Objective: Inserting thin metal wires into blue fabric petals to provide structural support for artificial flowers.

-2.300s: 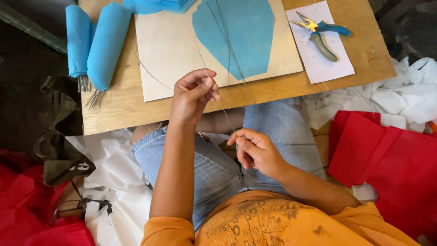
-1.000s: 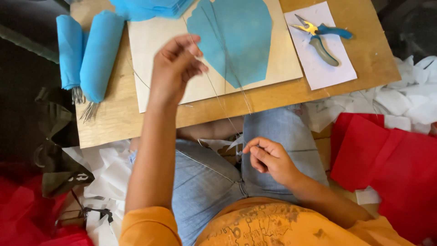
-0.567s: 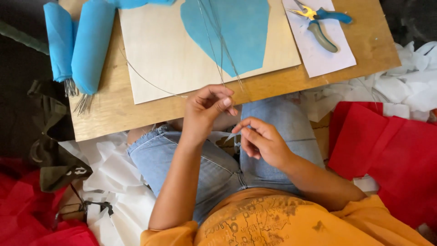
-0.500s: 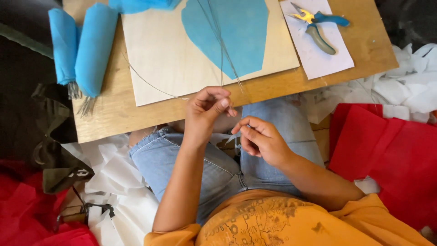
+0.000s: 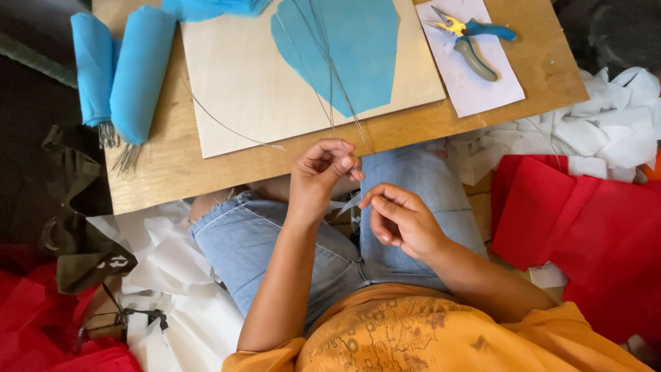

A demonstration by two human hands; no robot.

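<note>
I see the wooden board [image 5: 179,176] spanning the knees, a pale plywood sheet [image 5: 241,76] on it carrying a blue, shield-shaped paper piece [image 5: 358,48]. Two blue paper rolls [image 5: 124,69] lie at the board's left edge, wire ends poking out below. Near the right corner, blue-handled pliers [image 5: 468,41] rest on a white paper sheet [image 5: 475,69]. My left hand [image 5: 318,172], at the near edge, pinches closed on thin wires [image 5: 330,76] fanning across the blue piece (fine, grey, stiff-looking). My right hand [image 5: 399,220], over the denim lap, curls its fingers; whether it grips anything I cannot tell.
</note>
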